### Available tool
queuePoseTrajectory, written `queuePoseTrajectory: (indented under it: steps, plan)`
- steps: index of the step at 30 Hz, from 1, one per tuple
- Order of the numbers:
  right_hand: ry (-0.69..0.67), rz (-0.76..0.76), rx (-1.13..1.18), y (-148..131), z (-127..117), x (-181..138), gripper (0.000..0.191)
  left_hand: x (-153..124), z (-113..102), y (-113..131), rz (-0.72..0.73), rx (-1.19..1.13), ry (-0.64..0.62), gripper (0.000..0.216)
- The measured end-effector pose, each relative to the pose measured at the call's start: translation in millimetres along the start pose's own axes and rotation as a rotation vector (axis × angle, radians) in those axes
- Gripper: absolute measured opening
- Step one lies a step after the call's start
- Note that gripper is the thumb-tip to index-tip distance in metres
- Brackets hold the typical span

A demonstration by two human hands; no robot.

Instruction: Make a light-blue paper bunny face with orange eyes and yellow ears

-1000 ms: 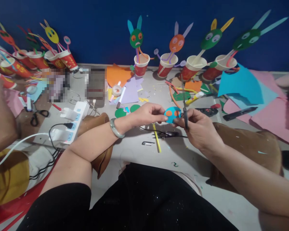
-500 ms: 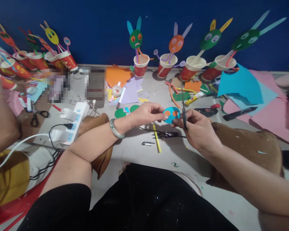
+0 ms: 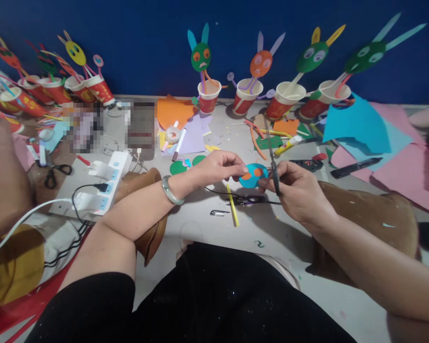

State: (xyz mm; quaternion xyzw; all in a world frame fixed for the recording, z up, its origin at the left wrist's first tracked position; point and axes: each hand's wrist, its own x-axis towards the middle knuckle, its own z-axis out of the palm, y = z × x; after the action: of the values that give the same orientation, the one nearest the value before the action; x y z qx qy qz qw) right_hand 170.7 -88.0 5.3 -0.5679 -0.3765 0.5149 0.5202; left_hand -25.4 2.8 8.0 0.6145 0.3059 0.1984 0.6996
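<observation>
A blue paper disc (image 3: pixel 251 182) with two orange ovals on it is held up above the table. My left hand (image 3: pixel 219 169), with a bangle on its wrist, pinches the disc's left edge. My right hand (image 3: pixel 300 195) is closed on a pair of scissors (image 3: pixel 272 164), whose blades point away from me; its fingertips also touch the disc's right edge. Behind my left hand lie green paper discs (image 3: pixel 178 167). Below the disc are a yellow stick (image 3: pixel 233 206) and a silver pen cap (image 3: pixel 219 213) on the table.
Several red paper cups (image 3: pixel 208 102) with paper-faced figures line the blue wall. A white power strip (image 3: pixel 116 178) with cables stands left. Blue paper (image 3: pixel 357 126) and pink paper (image 3: pixel 403 166) lie right. A co-worker's arm (image 3: pixel 3 166) reaches in at the far left; black scissors (image 3: pixel 53 175) lie nearby.
The blue disc has tilted and shifted slightly left and down between my hands. My right hand and the scissors have turned a little. The co-worker's arm at left has moved.
</observation>
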Motion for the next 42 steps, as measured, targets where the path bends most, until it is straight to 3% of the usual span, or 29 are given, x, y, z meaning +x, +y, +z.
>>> queuePoseTrajectory:
  steps: [12,15,20,26,32,42]
  plan:
    - [0.000,-0.074,0.023,-3.0,-3.3,4.3,0.047,-5.8,0.9,0.6,-0.015,-0.064,-0.268,0.028]
    - [0.028,-0.179,-0.118,-7.4,-8.4,1.2,0.044,-5.7,2.0,0.7,0.039,-0.091,-0.198,0.030]
    - [0.001,-0.580,-0.584,-7.1,-32.1,-4.8,0.040,-4.4,1.8,-0.5,0.132,-0.142,0.011,0.028]
    - [-0.012,-0.967,-1.026,0.5,-50.0,-7.4,0.030,-1.1,1.8,-5.8,0.212,-0.214,0.048,0.041]
    - [0.021,-1.047,-1.145,-1.8,-46.1,-5.9,0.029,-2.0,3.4,-5.7,0.223,-0.248,0.051,0.040]
    - [0.035,-1.032,-1.167,0.7,-48.9,-5.1,0.029,-1.1,3.2,-6.5,0.215,-0.288,0.054,0.041]
